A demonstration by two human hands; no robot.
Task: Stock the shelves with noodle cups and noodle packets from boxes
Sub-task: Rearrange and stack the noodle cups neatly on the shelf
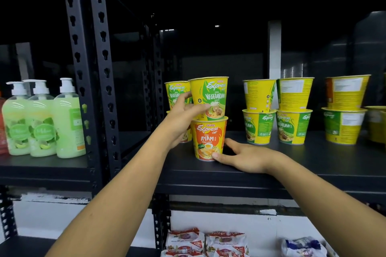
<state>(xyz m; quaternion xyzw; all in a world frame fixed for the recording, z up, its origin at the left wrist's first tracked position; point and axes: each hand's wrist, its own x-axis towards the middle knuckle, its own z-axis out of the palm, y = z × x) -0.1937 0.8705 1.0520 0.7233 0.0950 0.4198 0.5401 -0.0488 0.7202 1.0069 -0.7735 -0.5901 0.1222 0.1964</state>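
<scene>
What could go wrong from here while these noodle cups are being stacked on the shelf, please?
1. The Vegetarian cup sits on top of the Ayam cup. If the left hand releases it off-centre, it may topple, even with the right hand holding the lower cup's base.
2. The left hand's fingers reach between this stack and the rear stack, so withdrawing could knock that one over.

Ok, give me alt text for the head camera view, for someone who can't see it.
A person's left hand grips a yellow Vegetarian noodle cup stacked on an orange Ayam cup, whose base the right hand holds, on a black shelf. More stacked cups stand to the right; green soap bottles sit left.
</scene>
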